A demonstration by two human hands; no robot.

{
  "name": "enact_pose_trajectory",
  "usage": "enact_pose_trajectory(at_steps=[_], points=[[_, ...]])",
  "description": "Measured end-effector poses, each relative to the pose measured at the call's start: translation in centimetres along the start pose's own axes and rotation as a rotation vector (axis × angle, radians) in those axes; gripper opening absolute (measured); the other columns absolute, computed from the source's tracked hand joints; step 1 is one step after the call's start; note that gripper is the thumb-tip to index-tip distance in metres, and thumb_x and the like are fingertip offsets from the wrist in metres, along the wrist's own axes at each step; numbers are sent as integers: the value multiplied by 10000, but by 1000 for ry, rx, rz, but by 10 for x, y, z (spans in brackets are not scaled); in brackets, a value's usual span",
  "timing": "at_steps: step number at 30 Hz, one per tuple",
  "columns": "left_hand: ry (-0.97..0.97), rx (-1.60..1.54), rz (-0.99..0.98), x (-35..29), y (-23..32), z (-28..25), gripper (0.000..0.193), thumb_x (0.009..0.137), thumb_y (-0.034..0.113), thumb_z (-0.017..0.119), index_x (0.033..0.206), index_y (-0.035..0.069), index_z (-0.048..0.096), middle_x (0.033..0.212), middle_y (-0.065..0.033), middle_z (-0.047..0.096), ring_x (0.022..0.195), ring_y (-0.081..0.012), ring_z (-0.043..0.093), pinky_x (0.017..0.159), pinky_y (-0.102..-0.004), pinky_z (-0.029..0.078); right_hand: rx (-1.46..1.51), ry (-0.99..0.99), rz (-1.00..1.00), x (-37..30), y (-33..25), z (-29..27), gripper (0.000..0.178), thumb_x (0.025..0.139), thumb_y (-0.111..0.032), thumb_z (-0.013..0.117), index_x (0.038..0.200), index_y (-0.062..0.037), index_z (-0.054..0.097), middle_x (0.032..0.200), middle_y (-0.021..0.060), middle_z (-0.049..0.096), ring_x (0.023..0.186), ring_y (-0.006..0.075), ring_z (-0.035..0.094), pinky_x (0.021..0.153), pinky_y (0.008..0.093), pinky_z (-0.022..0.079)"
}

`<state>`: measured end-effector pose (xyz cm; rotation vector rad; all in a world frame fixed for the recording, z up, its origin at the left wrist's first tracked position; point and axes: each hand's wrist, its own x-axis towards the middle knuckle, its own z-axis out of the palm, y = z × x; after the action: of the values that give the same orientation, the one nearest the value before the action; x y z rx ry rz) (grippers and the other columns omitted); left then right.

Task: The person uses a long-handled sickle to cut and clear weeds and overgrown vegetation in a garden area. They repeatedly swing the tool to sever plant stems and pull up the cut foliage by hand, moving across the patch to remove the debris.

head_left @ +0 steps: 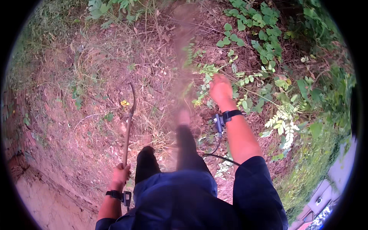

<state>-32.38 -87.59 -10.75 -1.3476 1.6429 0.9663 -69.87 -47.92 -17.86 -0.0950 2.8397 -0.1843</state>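
My left hand (121,173) is closed round the lower end of a long wooden handle. It belongs to a sickle (128,126), held upright, whose thin dark curved blade (133,95) points away from me over dry grass. Farther off to the right, my right hand (221,91) is stretched out with its fingers curled among green leaves. It appears to grip a leafy stem (245,81), and the fingertips are partly hidden. Pale leaflets (284,122) hang to the right of that forearm. Both wrists wear black straps with small devices, and a cable runs from the right one.
Dry grass and reddish soil (99,138) cover the slope ahead. Broad-leaved vines (264,30) grow at the far right. A bare earth ledge (50,195) lies at lower left, pale paving (345,165) at the right edge. A blurred vertical streak crosses the middle.
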Motion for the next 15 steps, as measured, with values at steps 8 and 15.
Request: enact_pose_trajectory(at_steps=[8,15], points=[[-86,-97,67,24,61,47,222,941,240,619,920,23,582,655,-33,575,500,-103,514,455,-261,418,-153,-225,203,36,69,14,278,933,-285,563,1135,-109,637,1135,147,670,1048,342,653,861,467,538],[-190,-104,200,84,118,58,207,952,219,595,901,21,563,651,-27,547,470,-102,482,415,-253,382,-215,-347,281,-20,104,56,191,909,-158,524,981,-99,691,1018,178,702,951,375,684,794,472,566]])
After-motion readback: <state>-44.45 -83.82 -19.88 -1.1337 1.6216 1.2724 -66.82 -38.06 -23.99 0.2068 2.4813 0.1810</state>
